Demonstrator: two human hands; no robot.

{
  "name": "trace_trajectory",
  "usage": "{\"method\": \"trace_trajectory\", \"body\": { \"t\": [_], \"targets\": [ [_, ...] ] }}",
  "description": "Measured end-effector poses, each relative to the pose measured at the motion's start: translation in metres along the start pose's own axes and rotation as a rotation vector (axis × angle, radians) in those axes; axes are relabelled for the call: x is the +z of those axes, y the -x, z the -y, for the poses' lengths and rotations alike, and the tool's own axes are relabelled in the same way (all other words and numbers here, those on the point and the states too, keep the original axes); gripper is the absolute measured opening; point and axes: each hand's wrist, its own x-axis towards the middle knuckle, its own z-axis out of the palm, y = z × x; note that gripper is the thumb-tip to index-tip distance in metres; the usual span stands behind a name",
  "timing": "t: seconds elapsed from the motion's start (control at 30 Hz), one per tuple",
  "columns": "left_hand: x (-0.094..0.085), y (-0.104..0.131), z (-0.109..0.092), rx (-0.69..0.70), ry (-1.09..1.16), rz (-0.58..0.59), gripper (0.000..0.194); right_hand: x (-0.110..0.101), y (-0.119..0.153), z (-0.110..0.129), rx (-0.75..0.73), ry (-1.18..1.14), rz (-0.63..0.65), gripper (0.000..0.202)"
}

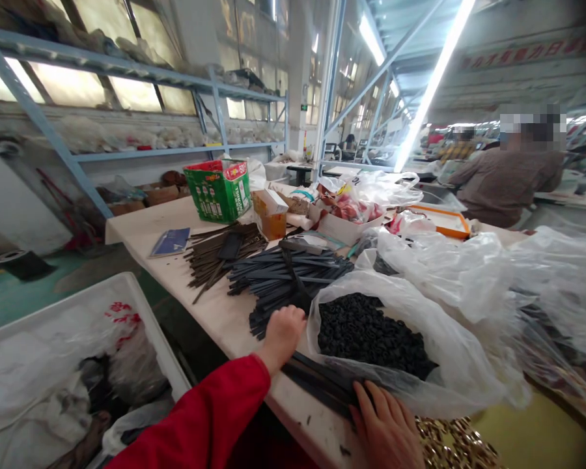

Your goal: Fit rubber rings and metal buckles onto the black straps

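My left hand (284, 331), at the end of a red sleeve, is closed at the table edge with its fingers curled round a black strip (297, 286). That strip runs up over a pile of dark blue-grey strips (283, 270). My right hand (388, 423) lies with fingers stretched out on the end of a bundle of black flat strips (322, 378), which spans the space between both hands. Beside them sits an opened clear plastic bag (469, 365) full of small black ring-like pieces (371, 332). Shiny gold-coloured metal pieces (454, 440) lie right of my right hand.
Brown strips (208, 260), a blue booklet (170, 241), a green carton (218, 192) and an orange-rimmed tray (442, 220) stand farther back. A white bin (131, 293) with bags is at left. A seated person (501, 176) is at the back right.
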Motion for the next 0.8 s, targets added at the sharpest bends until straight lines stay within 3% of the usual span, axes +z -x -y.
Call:
{"method": "trace_trajectory", "body": {
  "t": [0.17, 0.3, 0.43, 0.57, 0.7, 0.73, 0.8],
  "targets": [
    [-0.004, -0.014, 0.030, -0.144, -0.092, -0.018, 0.017, -0.005, 0.000, -0.001, 0.027, -0.030, 0.013, 0.031],
    [-0.005, -0.001, 0.034, -0.157, -0.082, -0.066, 0.016, -0.011, 0.004, -0.001, 0.040, -0.052, 0.034, 0.034],
    [-0.020, 0.011, 0.041, -0.149, -0.006, -0.167, 0.013, -0.021, 0.002, 0.002, 0.039, -0.073, 0.026, 0.035],
    [-0.049, 0.016, 0.045, -0.124, 0.158, -0.344, 0.009, -0.037, -0.013, -0.006, 0.078, -0.122, 0.013, 0.035],
    [-0.099, 0.031, 0.029, -0.117, 0.371, -0.552, 0.016, -0.046, -0.039, -0.027, 0.208, -0.202, 0.068, 0.031],
    [-0.114, 0.037, 0.023, -0.101, 0.441, -0.623, 0.016, -0.045, -0.047, -0.032, 0.245, -0.224, 0.111, 0.029],
    [-0.138, 0.049, 0.007, -0.003, 0.799, -0.852, 0.013, -0.040, -0.063, -0.040, 0.285, -0.260, 0.203, 0.026]
  ]
}}
